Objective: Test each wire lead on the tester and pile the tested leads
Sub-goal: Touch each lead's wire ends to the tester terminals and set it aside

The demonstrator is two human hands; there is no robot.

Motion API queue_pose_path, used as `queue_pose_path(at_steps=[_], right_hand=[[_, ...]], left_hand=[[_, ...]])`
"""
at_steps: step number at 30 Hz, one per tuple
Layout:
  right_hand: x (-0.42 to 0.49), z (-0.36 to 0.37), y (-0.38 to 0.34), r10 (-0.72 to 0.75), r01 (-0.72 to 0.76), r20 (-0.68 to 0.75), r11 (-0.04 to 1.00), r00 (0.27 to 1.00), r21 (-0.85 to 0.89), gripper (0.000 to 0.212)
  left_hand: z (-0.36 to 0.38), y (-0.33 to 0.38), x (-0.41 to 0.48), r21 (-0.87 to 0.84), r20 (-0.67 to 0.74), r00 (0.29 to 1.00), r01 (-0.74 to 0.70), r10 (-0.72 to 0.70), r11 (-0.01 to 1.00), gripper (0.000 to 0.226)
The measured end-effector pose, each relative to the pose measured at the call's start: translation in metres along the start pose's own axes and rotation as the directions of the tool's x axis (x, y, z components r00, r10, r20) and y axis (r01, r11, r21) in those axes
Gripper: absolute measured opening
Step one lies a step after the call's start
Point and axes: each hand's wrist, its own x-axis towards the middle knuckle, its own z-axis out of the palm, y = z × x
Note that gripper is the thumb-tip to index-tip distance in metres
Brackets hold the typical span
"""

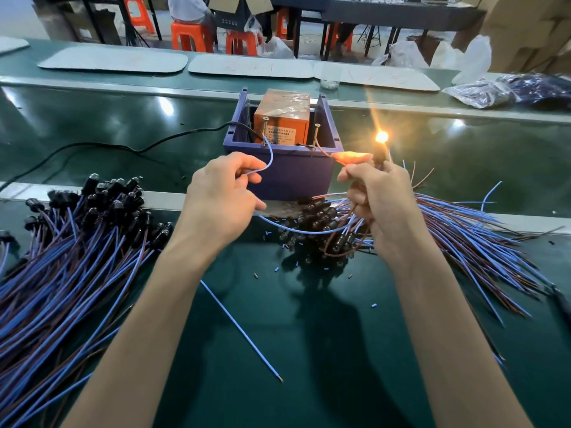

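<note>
In the head view, at the centre of the frame, the left hand (pixel 221 196) pinches the blue wire (pixel 271 156) between thumb and forefinger, its other fingers loosely curled. The wire's tip touches the left screw post of the tester (pixel 287 174). The right hand (pixel 381 202), right of centre, pinches the brown wire (pixel 323 152) toward the right post, its curled fingers round the socket of the lit bulb (pixel 382 137). The lead looks light and limp, so it is probably best held close to the bare tips. The glass bulb is likely fragile and warm. One lead pile (pixel 71 251) lies at lower left, another heap (pixel 457 230) at right.
</note>
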Motion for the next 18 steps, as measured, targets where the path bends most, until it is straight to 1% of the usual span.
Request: queue_pose_path(at_steps=[4, 6, 8, 10, 12, 14, 16, 18], right_hand=[[-0.002, 0.0, -0.002, 0.001, -0.001, 0.001, 1.0, 1.0, 0.005, 0.027], [-0.003, 0.0, -0.006, 0.008, -0.008, 0.036, 1.0, 0.999, 0.008, 0.027], [-0.002, -0.001, -0.009, 0.051, -0.049, 0.102, 0.998, 0.993, -0.029, 0.037], [0.0, -0.003, -0.012, 0.101, -0.085, 0.128, 0.989, 0.987, -0.12, 0.051], [0.001, -0.004, -0.013, 0.111, -0.095, 0.101, 0.984, 0.989, -0.151, 0.056], [-0.001, -0.004, -0.014, 0.097, -0.091, 0.085, 0.993, 0.992, -0.072, 0.055], [-0.002, -0.006, -0.015, 0.059, -0.059, 0.04, 0.998, 0.997, 0.016, 0.049], [-0.004, -0.008, -0.018, 0.008, -0.003, -0.049, 0.996, 0.999, 0.093, 0.043]], left_hand=[[0.0, -0.003, 0.002, -0.013, 0.029, 0.999, -0.021, 0.021, 1.0, 0.036], [-0.002, -0.006, 0.004, -0.018, 0.109, 0.994, -0.014, 0.016, 1.0, 0.033], [-0.006, -0.01, 0.006, 0.006, 0.24, 0.971, 0.013, -0.014, 1.0, 0.035], [-0.012, -0.014, 0.007, 0.108, 0.367, 0.929, 0.005, -0.044, 0.994, 0.038], [-0.018, -0.019, 0.007, 0.263, 0.468, 0.88, -0.056, -0.077, 0.963, 0.039], [-0.024, -0.022, 0.007, 0.385, 0.553, 0.821, -0.105, -0.139, 0.917, 0.036], [-0.028, -0.026, 0.008, 0.471, 0.6, 0.772, -0.128, -0.211, 0.873, 0.028], [-0.033, -0.032, 0.01, 0.513, 0.603, 0.761, -0.14, -0.239, 0.847, 0.016]])
